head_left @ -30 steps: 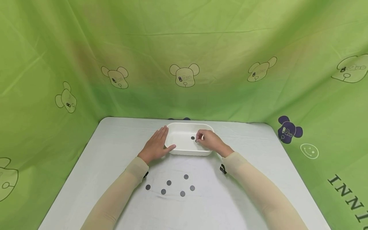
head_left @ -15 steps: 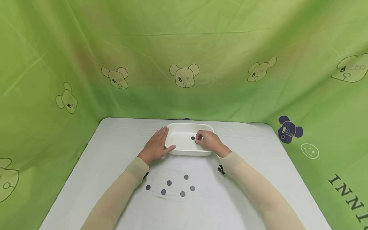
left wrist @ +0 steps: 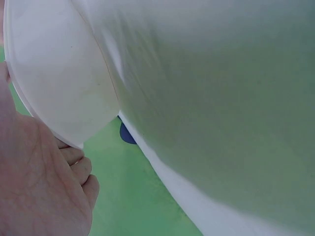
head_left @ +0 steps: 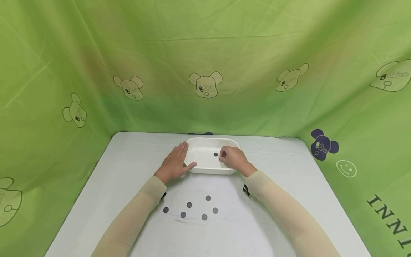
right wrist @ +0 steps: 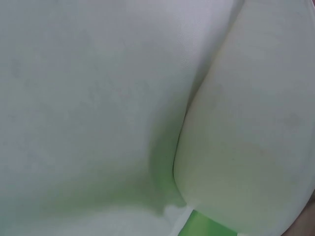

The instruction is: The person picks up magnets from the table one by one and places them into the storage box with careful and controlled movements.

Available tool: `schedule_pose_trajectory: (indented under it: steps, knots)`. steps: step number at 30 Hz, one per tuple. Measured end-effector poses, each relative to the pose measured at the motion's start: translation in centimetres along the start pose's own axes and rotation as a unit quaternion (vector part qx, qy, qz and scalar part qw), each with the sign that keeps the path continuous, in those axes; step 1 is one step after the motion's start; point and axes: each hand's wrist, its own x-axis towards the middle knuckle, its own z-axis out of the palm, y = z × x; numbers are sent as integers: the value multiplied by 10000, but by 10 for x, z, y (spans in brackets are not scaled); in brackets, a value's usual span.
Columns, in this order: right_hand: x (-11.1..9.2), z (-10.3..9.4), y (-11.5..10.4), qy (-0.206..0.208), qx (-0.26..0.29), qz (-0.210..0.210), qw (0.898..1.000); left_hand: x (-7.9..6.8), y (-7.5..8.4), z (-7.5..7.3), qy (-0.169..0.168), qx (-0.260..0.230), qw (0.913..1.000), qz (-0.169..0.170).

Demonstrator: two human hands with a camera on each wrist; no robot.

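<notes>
A white oblong tray [head_left: 200,154] stands near the far edge of the table. My left hand [head_left: 173,162] rests on its left end, fingers straight along the rim and thumb spread towards the near side. In the left wrist view the palm [left wrist: 42,177] lies against the tray's outer wall [left wrist: 56,73]. Over the tray's right part, my right hand [head_left: 235,157] pinches a small dark disc [head_left: 220,159] with its fingertips, low over the floor. Whether that disc touches the floor I cannot tell. Another dark disc [head_left: 215,154] lies flat in the tray, just left of those fingertips.
Several loose dark discs [head_left: 208,198] lie scattered on the white-covered table [head_left: 257,217] between my forearms. A green printed curtain [head_left: 160,114] encloses the back and sides. The tray's wall [right wrist: 246,123] fills the right of the right wrist view, the hand mostly out of frame.
My right hand has shifted slightly towards me with the pinched disc, and its wrist has swung a little left. The left hand and the discs on the table have stayed put.
</notes>
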Motion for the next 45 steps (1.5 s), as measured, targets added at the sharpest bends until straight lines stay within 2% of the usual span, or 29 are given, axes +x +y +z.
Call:
schedule_pose_trajectory:
  steps: [20,28,35,45]
  knots:
    - [2,2,-1,56,-218,99,9997,-1,-1,2,75,-1,10000,61]
    - [1,-1,-2,8,-33,76,10000,0,-4,4,23,71,10000,51]
    - [-2,-5,-4,-222,120,138,9996,1,-4,4,-23,73,10000,40]
    - [-13,-13,-7,-244,418,-273,9985,1,-4,3,-9,-12,10000,38]
